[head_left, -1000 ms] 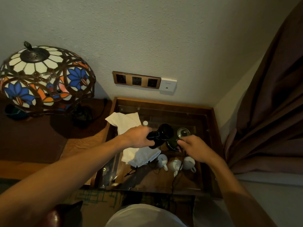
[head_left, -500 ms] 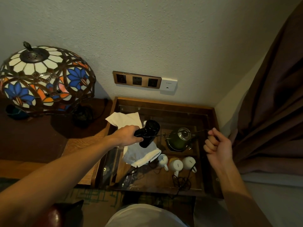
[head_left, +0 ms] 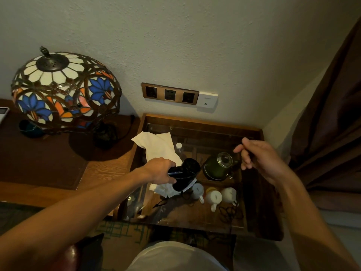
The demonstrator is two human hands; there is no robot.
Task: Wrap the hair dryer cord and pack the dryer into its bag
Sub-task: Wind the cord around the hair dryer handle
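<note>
A glass-topped wooden side table (head_left: 203,122) stood against the wall. A white cloth bag (head_left: 156,147) lay on the glass at its left side. Under the glass sat a green kettle with a glass lid (head_left: 216,167), three white mugs (head_left: 214,196) in a row, and a small white-capped bottle (head_left: 178,146). A loose black cord (head_left: 229,212) lay near the front right. To the left, a wooden desk (head_left: 58,173) carried a stained-glass lamp (head_left: 64,90) and a dark cup (head_left: 29,127).

Black hair dryer (head_left: 185,174); white bag (head_left: 159,147); green kettle (head_left: 216,169); blue-orange floral lamp (head_left: 64,90).
</note>
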